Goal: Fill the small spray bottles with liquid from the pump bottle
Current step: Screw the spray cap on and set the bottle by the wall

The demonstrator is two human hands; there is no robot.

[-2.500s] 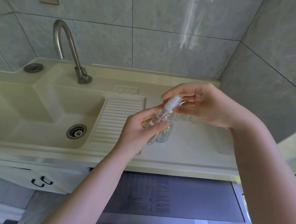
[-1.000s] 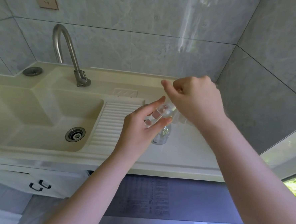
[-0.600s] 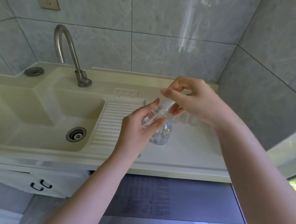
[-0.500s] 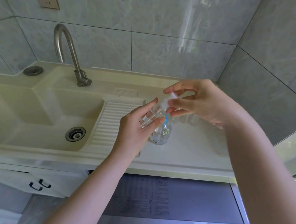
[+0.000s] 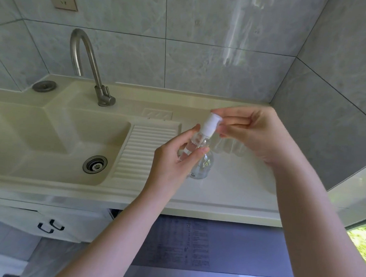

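Note:
My left hand (image 5: 172, 161) grips a small clear spray bottle (image 5: 191, 146) by its body, tilted up to the right over the counter. Its white spray head (image 5: 210, 125) sits on the neck, and my right hand (image 5: 253, 134) pinches that head between fingertips and thumb. Behind my left hand a clear round pump bottle (image 5: 204, 166) stands on the counter, its top hidden by the hand and small bottle. More small clear bottles (image 5: 231, 146) stand blurred below my right hand.
A cream sink basin (image 5: 55, 143) with a drain (image 5: 94, 164) and ribbed washboard (image 5: 142, 151) lies to the left, a steel tap (image 5: 85, 66) behind it. Grey tiled walls close off the back and right. The white counter (image 5: 228, 194) ends at a front edge.
My right hand has been turning the white spray head on the small bottle, shifting its grip between frames. The left hand has kept hold of the bottle body in about the same place.

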